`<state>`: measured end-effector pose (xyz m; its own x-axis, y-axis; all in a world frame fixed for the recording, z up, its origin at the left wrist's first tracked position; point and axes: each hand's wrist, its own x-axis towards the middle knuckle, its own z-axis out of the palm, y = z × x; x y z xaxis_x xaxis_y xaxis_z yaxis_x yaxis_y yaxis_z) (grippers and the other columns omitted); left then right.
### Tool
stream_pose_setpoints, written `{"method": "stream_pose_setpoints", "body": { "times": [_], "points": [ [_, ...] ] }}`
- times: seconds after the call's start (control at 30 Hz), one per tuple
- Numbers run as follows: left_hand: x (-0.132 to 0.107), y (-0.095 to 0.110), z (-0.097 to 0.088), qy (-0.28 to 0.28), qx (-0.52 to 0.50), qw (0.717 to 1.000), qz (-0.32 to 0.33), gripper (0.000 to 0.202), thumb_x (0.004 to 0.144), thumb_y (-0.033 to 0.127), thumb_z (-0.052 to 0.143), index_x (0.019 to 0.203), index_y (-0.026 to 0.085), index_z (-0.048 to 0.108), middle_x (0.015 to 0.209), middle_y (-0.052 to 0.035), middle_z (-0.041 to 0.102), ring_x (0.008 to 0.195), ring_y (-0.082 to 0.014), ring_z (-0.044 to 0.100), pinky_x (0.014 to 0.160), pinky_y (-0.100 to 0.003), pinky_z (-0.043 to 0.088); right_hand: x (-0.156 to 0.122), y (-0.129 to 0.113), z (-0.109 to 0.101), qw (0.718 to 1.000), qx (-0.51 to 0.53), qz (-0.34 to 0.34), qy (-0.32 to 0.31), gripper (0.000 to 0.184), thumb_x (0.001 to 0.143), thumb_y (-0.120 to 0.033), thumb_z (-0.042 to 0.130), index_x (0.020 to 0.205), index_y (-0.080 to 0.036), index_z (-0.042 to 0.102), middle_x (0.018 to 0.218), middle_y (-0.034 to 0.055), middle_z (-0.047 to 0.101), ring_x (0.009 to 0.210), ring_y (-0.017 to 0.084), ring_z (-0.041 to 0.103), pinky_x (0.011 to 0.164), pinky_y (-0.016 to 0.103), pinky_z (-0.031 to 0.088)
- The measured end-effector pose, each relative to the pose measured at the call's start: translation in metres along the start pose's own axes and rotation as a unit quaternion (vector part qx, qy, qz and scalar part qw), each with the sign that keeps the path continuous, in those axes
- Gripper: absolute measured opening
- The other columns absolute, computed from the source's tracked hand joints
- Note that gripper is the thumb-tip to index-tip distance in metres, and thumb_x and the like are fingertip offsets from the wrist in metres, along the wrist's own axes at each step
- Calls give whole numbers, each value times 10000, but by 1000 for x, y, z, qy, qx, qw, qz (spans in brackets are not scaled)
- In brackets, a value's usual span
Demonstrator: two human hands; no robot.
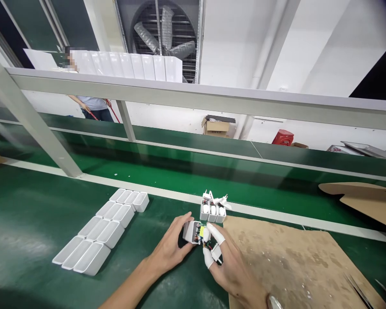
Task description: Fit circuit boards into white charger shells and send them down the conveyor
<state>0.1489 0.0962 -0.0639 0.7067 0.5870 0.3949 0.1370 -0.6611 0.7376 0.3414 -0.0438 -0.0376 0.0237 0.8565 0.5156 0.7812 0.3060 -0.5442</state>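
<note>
Where the frame's lower edge cuts both forearms, only the hands and wrists show whole.

Item 1: charger, a small white housing, open side toward the viewer, with a circuit board and coloured parts inside; detail too small to read. It sits just above the green table, between the two hands.

Item 2: left hand, fingers curled round the charger's left side, gripping it.

Item 3: right hand, white cots on two fingertips, pinching the charger's right end and its loose wires; the thumb is mostly hidden behind the fingers.

Item 4: three more chargers, upright in a row just beyond the hands, white wires sticking up; their lower halves are partly masked by the held unit.

Item 5: white shells, empty, laid in rows well left of the hands.

Item 6: cardboard sheet, stained, under the right hand, cut off at the bottom.

Item 7: tweezers, lower right, tips only partly in frame.

Item 8: a person behind the rail, largely hidden.
</note>
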Motion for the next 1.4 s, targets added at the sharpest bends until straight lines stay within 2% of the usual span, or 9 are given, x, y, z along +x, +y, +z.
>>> {"method": "stream_pose_setpoints", "body": {
  "times": [0.1, 0.4, 0.67, 0.8, 0.97, 1.4],
  "points": [
    [1, 1, -1, -6, 2, 1000, 5, 780, 976, 178, 647, 1615, 371, 242, 1451, -101, 562, 1333, -288, 579, 1153, -523, 510, 0, 0, -1, 1000, -18, -21, -4, 643, 1007, -100, 465, 1606, -221, 265, 1455, 167, 555, 1330, 300, 571, 1081, 479, 573],
    [-1, 0, 1, -27, 7, 999, 16, 796, 976, 103, 607, 1622, 365, 223, 1498, -100, 535, 1414, -288, 511, 1208, -543, 462, -2, 2, -2, 998, -47, -21, -34, 735, 988, -88, 476, 1645, -236, 182, 1437, 177, 558, 1263, 344, 591, 1008, 549, 608],
    [1, 0, 2, -32, 9, 999, 17, 790, 984, 125, 617, 1621, 377, 222, 1492, -96, 544, 1407, -294, 522, 1203, -549, 469, -3, 4, -3, 996, -68, -27, -42, 823, 940, -63, 492, 1664, -241, 141, 1437, 181, 563, 1251, 357, 602, 996, 545, 615],
    [1, 1, 1, -34, 7, 999, 17, 784, 989, 142, 622, 1622, 376, 224, 1495, -96, 543, 1408, -294, 519, 1204, -551, 465, 0, 2, -5, 997, -58, -20, -44, 801, 954, -72, 484, 1663, -231, 147, 1434, 181, 560, 1266, 350, 587, 1019, 540, 601],
    [1, 2, 1, -34, 2, 999, 19, 787, 984, 142, 631, 1621, 374, 230, 1482, -90, 550, 1393, -285, 533, 1194, -534, 477, 4, -2, -10, 998, -41, -17, -39, 773, 990, -88, 463, 1668, -240, 125, 1351, 166, 596, 1156, 321, 623, 948, 503, 627],
    [2, 3, 3, -35, 15, 999, 19, 738, 1009, 212, 620, 1621, 356, 235, 1472, -106, 549, 1372, -293, 561, 1167, -536, 510, 3, 0, -13, 999, -12, 6, -45, 749, 1019, -115, 458, 1668, -265, 115, 1327, 165, 580, 1139, 322, 614, 932, 529, 612]
  ]
}}
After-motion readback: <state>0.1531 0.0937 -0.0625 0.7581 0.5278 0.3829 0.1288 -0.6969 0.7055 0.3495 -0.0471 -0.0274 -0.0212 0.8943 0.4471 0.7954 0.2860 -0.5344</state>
